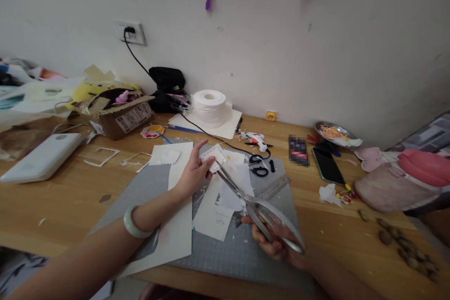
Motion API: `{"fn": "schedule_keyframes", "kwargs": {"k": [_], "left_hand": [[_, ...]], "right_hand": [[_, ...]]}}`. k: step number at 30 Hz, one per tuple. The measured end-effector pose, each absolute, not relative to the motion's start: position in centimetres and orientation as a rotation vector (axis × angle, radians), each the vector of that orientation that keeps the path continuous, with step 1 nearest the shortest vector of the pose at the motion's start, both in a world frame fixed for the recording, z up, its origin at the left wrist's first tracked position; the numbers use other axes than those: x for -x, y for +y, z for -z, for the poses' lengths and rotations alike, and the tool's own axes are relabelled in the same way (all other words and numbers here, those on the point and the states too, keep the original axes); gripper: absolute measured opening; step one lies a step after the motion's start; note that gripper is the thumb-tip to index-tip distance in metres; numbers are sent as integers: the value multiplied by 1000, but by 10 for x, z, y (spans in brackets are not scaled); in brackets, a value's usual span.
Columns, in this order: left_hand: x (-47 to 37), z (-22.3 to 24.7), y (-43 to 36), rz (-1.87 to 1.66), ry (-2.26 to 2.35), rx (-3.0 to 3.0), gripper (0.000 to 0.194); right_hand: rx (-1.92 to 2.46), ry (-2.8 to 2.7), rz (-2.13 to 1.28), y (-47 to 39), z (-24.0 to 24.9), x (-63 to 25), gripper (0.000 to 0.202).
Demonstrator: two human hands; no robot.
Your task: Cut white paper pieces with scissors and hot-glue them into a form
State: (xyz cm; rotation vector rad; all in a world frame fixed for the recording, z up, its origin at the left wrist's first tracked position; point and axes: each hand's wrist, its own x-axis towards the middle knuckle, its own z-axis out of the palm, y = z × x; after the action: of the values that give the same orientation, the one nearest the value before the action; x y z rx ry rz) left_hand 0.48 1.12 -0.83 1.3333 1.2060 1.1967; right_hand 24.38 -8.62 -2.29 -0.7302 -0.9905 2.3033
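Note:
Between its thumb and fingers, my left hand [197,168] holds a small white piece of paper [215,152] with a dark outline drawn on it. My right hand [270,239] grips the handles of large silver scissors [251,199]. Their blades point up and to the left, with the tips at the lower right edge of the small piece. Below lie white paper sheets [181,225] on a grey cutting mat [239,253]. A pale bangle [133,221] circles my left wrist.
Behind the mat stand a white paper roll [209,108], a glue gun [258,140] with a cord, and black scissors [259,171]. A metal ruler [272,187] lies on the mat. A cardboard box [123,115] is at left; a phone [327,165] and pink bag [397,183] are at right.

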Motion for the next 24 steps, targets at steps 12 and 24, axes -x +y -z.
{"fn": "schedule_keyframes", "kwargs": {"k": [12, 24], "left_hand": [[-6, 7, 12, -1192, 1204, -1397, 22], [-2, 14, 18, -1223, 1268, -1395, 24]], "right_hand": [[697, -934, -2324, -85, 23, -244, 48], [704, -904, -2329, -85, 28, -245, 50]]}}
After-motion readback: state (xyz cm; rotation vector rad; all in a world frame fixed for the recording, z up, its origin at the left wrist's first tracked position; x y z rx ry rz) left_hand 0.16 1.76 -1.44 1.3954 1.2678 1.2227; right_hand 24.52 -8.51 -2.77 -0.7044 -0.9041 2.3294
